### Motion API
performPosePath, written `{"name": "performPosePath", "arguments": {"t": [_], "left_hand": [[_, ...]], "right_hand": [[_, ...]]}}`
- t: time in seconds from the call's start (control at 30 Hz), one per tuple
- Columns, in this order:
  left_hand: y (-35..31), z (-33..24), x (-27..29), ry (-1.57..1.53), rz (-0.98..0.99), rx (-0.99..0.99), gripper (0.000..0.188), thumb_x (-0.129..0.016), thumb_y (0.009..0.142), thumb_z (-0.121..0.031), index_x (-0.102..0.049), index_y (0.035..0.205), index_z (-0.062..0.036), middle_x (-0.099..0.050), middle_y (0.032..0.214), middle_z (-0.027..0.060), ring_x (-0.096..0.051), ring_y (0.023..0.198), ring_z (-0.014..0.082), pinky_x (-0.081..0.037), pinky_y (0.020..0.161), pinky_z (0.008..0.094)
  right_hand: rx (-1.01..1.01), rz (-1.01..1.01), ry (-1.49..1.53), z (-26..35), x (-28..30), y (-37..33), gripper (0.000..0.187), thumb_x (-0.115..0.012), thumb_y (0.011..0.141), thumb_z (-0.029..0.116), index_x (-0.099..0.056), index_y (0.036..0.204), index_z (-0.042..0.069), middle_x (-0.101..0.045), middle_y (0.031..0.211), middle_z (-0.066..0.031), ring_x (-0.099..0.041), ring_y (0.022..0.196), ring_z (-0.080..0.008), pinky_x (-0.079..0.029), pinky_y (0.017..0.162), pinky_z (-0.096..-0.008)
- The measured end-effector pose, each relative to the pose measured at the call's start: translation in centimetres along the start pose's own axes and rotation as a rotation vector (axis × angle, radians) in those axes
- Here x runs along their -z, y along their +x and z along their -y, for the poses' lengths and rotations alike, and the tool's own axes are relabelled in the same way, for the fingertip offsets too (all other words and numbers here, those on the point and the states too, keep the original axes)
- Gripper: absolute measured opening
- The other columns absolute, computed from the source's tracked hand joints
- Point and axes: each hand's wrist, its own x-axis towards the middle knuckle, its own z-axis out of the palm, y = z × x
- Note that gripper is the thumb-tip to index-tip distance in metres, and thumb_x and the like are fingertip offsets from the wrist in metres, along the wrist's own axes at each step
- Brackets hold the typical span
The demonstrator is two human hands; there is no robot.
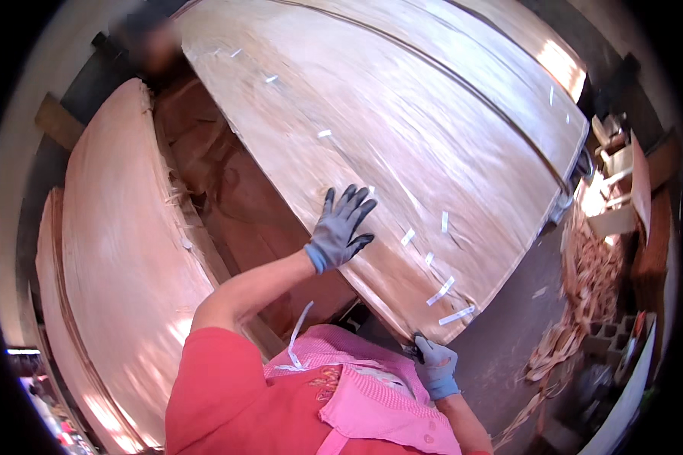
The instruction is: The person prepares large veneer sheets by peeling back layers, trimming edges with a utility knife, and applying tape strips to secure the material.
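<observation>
A large, pale wood veneer sheet [357, 129] lies across a work surface, with several short white strips of tape [440, 291] on it. My left hand [340, 230], in a grey glove with dark fingertips and a blue cuff, rests flat on the sheet near its left edge, fingers spread. Lower down, at the sheet's near corner, my right hand [437, 367] in the same kind of glove grips the edge; some of its fingers are hidden.
Left of me stands a stack of veneer sheets [121, 227] with ragged edges. Brown sheets [243, 201] lie lower in the gap. A blurred person [155, 42] is at the far left. Veneer scraps [592, 265], a wooden frame [621, 189] and a hollow block [607, 337] sit to the right.
</observation>
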Motion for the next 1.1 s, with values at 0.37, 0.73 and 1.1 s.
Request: {"name": "performPosePath", "arguments": {"t": [0.37, 0.73, 1.1], "left_hand": [[-14.1, 3.2, 4.0, -0.047, -0.139, 0.385, 0.050, -0.066, 0.082, -0.017, -0.053, 0.129, -0.0075, -0.054, 0.131, 0.0141, -0.048, 0.124, 0.0331, -0.032, 0.109, 0.0459], [-1.7, -0.8, 0.6, 0.178, -0.053, -0.091, 0.066, -0.062, 0.075, -0.016, -0.046, 0.140, -0.0175, -0.046, 0.142, 0.0128, -0.039, 0.135, 0.0330, -0.023, 0.114, 0.0579], [-8.3, -4.7, 1.2, 0.154, 0.032, -0.062, 0.017, -0.063, 0.067, -0.023, -0.065, 0.082, -0.0143, -0.058, 0.079, 0.0042, -0.058, 0.087, 0.0243, -0.037, 0.105, 0.0565]], "right_hand": [[-0.351, 0.232, 0.508, 1.6, 18.5, 11.3, 0.006, -0.069, 0.085, 0.007, -0.070, 0.090, 0.004, -0.059, 0.059, 0.0015, -0.052, 0.050, -0.0034, -0.040, 0.047, -0.0221], [-0.254, -0.072, 0.577, 0.9, 25.2, 15.5, 0.010, -0.068, 0.083, 0.001, -0.069, 0.093, 0.000, -0.059, 0.067, 0.0023, -0.049, 0.053, -0.0020, -0.035, 0.047, -0.0179], [-0.282, -0.120, 0.567, 0.2, 25.0, 15.8, 0.009, -0.069, 0.084, 0.004, -0.069, 0.093, 0.000, -0.059, 0.067, 0.0019, -0.049, 0.051, -0.0032, -0.035, 0.045, -0.0187]]}}
